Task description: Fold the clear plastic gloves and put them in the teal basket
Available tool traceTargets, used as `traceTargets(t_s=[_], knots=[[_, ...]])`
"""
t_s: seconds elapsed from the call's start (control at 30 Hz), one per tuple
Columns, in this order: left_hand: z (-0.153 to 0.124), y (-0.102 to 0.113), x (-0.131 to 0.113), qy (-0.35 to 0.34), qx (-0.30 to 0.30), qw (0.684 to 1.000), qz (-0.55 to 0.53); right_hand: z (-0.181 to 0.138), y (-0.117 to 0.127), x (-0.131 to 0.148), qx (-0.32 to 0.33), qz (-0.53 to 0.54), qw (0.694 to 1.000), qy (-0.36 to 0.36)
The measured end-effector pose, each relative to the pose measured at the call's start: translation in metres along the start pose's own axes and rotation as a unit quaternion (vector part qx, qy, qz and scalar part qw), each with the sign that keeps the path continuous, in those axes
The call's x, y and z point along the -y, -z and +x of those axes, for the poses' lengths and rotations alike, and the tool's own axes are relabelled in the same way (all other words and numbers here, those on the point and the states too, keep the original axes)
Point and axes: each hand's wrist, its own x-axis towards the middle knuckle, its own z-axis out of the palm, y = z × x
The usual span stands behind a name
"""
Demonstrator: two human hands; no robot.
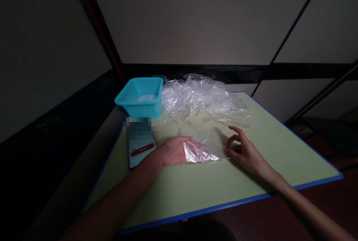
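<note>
A clear plastic bag point(201, 151) lies nearly flat near the middle of the table. My left hand point(176, 150) rests palm up at its left end, fingers stretched out; they show through the film, and I cannot tell whether they are inside the bag or under it. Beside the bag's right end is my right hand point(243, 151), with bent fingers spread apart from the thumb. Its thumb tip is close to the bag's lower right corner; whether it touches is unclear. Behind them spreads a heap of crumpled clear plastic bags point(198, 97).
The pale green table point(279, 147) has a blue edge. At the back left stands a turquoise plastic basin point(145, 110) with something white inside. A phone point(141, 142), partly pixelated, lies left of my left hand. Light panels point(195, 17) rise behind the table.
</note>
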Motion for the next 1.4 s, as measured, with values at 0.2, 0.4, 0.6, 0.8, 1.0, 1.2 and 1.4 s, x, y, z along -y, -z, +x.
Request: traceTargets(t_s=[0.2, 0.4, 0.6, 0.8, 1.0, 1.2, 1.4], knots=[[-0.005, -0.005, 0.001, -0.009, -0.002, 1.0, -0.005, 0.001, -0.002, 0.0, -0.011, -0.029, 1.0, 0.001], [-0.017, -0.016, -0.008, -0.044, -0.112, 0.989, 0.081, 0.0, -0.003, -0.003, -0.027, -0.04, 0.999, -0.001], [-0.019, -0.02, -0.011, -0.154, -0.324, 0.909, 0.211, 0.0, -0.002, 0.0, -0.03, -0.041, 0.999, -0.004], [-0.01, -0.016, -0.006, -0.268, -0.429, 0.809, 0.3, 0.0, 0.0, 0.005, -0.02, -0.033, 0.999, -0.002], [-0.002, -0.006, -0.003, -0.309, -0.472, 0.725, 0.394, 0.011, 0.008, 0.01, 0.002, -0.065, 0.998, 0.009], [0.0, -0.005, 0.0, -0.317, -0.507, 0.645, 0.475, 0.045, 0.013, 0.007, -0.012, -0.096, 0.995, 0.03], [0.002, 0.002, 0.002, -0.298, -0.535, 0.59, 0.527, 0.065, 0.004, -0.006, -0.043, -0.095, 0.993, 0.051]])
